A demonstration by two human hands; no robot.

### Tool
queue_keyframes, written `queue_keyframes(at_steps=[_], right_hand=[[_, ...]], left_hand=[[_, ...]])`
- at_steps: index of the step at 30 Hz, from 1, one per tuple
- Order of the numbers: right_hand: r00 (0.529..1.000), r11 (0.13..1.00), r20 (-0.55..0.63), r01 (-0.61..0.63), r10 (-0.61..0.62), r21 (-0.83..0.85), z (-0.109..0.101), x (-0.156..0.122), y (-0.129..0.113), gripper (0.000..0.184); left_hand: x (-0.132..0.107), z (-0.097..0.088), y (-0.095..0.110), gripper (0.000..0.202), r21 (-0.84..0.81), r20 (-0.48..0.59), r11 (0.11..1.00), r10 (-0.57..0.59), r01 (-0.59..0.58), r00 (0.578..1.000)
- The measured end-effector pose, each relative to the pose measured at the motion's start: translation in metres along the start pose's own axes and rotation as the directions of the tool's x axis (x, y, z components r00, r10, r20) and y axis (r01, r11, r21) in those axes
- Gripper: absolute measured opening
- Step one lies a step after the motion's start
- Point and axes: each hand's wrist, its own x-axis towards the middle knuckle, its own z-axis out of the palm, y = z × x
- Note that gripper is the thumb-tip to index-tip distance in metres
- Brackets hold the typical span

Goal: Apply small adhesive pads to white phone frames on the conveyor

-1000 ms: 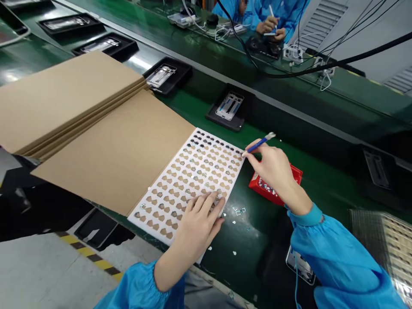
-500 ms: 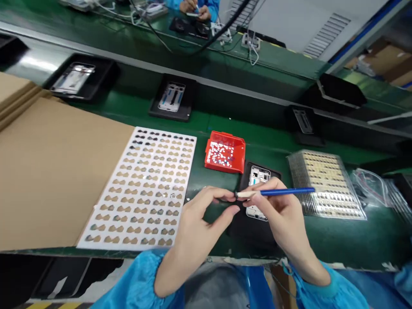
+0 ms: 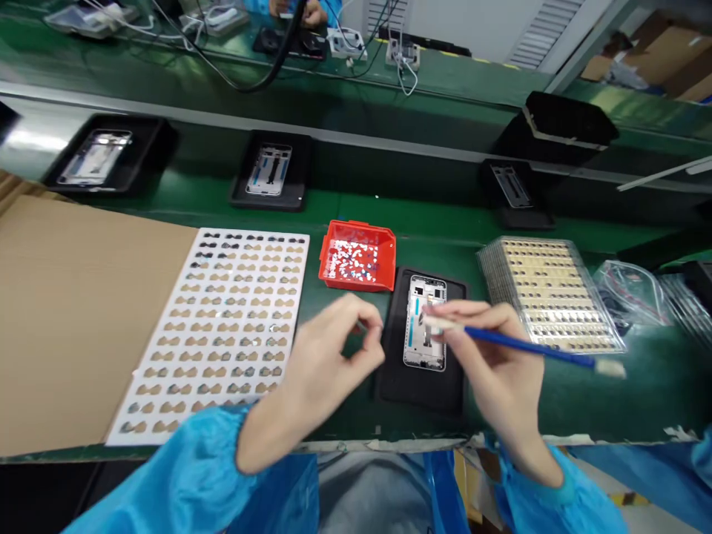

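My right hand (image 3: 498,363) grips a blue pen-like tool (image 3: 528,347), its tip resting on a silver phone frame (image 3: 426,322) that lies in a black tray (image 3: 423,386). My left hand (image 3: 328,356) hovers just left of that tray, thumb and forefinger pinched together; what they hold, if anything, is too small to see. A white sheet (image 3: 222,326) with rows of small parts lies to the left on brown cardboard (image 3: 78,311). A red bin (image 3: 357,256) of tiny parts stands behind the tray.
A stack of clear part trays (image 3: 548,293) sits at the right, with bagged items (image 3: 634,293) beyond. Black trays holding phone frames (image 3: 270,174) line the conveyor behind. Another person's hands (image 3: 303,11) work at the far bench among cables.
My view swung right from the white sheet. Both hands left the sheet and came over the black tray; the tool tip now touches the phone frame.
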Motion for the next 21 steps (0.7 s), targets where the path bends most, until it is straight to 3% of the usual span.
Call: queue_keyframes(at_steps=[5,9,13,21], right_hand=[[0.996,0.970,-0.047,-0.088,0.079,-0.227,-0.033,0.050,0.046,0.034],[0.995,0.868,0.008,-0.081,0.098,-0.489,-0.040,0.068,0.072,0.024],[0.996,0.736,0.057,-0.010,0.066,-0.677,-0.039,0.071,0.076,0.020],[0.986,0.540,0.151,0.094,0.063,-0.837,-0.040,0.076,0.075,0.017]], left_hand=[[0.050,-0.012,-0.061,0.017,0.394,0.070,0.895,0.195,-0.207,0.978],[0.074,-0.007,-0.094,0.028,0.567,0.214,0.775,0.192,-0.281,0.958],[0.073,-0.007,-0.096,0.033,0.593,0.180,0.762,0.191,-0.262,0.965],[0.064,-0.008,-0.095,0.030,0.633,0.189,0.718,0.219,-0.289,0.957]])
